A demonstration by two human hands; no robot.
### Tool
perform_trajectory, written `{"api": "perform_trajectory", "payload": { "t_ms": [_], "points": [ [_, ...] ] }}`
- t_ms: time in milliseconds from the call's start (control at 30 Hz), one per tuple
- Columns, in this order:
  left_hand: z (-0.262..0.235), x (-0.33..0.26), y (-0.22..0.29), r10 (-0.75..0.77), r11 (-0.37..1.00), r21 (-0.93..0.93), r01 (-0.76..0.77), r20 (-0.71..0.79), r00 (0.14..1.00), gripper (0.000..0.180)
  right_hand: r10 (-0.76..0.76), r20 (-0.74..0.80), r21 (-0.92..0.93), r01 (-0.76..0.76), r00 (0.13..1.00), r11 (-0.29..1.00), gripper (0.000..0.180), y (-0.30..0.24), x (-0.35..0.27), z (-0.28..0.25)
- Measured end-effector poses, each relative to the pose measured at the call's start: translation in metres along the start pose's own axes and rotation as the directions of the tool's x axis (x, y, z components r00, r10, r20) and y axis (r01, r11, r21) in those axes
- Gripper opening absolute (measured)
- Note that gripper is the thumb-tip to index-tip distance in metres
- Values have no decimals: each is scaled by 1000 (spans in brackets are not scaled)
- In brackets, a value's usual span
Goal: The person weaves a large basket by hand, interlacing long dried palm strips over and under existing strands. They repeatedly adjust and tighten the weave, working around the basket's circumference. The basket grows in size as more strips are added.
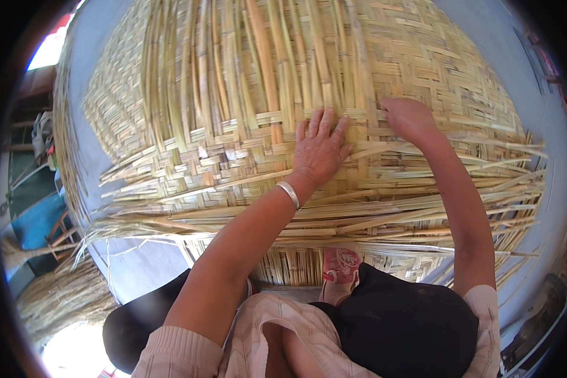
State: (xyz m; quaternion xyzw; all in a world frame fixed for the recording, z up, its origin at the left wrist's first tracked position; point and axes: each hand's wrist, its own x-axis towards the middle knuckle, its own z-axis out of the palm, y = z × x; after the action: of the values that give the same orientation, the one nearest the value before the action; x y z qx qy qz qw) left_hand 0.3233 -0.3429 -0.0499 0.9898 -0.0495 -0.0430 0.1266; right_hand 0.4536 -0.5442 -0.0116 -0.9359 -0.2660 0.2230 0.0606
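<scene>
A large mat (422, 75) of pale yellow-green split reed is spread out in front of me, woven in a slanted pattern. Long reed strips (258, 57) lie folded back over its far middle, side by side. My left hand (322, 146) rests flat on the weave with its fingers spread, at the near ends of those strips. A silver bracelet circles that wrist. To the right, my right hand (411, 118) is closed, its fingertips at the edge of the raised strips; whatever it grips is hidden.
Loose reed ends (384, 211) run crosswise along the near side of the mat. My foot in a red patterned shoe (341, 264) is on the near part. A pile of dry stalks (69, 293) lies at the lower left, with blue cloth (39, 222) beyond it.
</scene>
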Motion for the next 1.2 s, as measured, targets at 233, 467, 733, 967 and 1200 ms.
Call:
{"api": "perform_trajectory", "payload": {
  "t_ms": [233, 467, 733, 967, 1200],
  "points": [
    [-18, -27, -69, -235, 968, 66, 241, -77, 969, 77, 60, 0, -4, -60, 998, 998, 16, -3, -6, 1],
    [-22, -31, -76, -220, 966, 150, 210, 55, 974, 79, 56, 8, -10, -56, 998, 998, 18, -13, -9, -12],
    [-35, -33, -68, -240, 967, 124, 224, 142, 960, 78, 40, -83, -107, -49, 996, 993, 20, -15, -10, -5],
    [-27, -68, -96, -225, 961, 149, 231, -58, 973, 81, -41, -231, -101, 18, 972, 995, 22, -10, -30, 9],
    [-42, -77, -144, -224, 956, 185, 228, -41, 974, 83, -295, -291, -165, 256, 910, 952, 32, -77, -24, 15]
  ]
}}
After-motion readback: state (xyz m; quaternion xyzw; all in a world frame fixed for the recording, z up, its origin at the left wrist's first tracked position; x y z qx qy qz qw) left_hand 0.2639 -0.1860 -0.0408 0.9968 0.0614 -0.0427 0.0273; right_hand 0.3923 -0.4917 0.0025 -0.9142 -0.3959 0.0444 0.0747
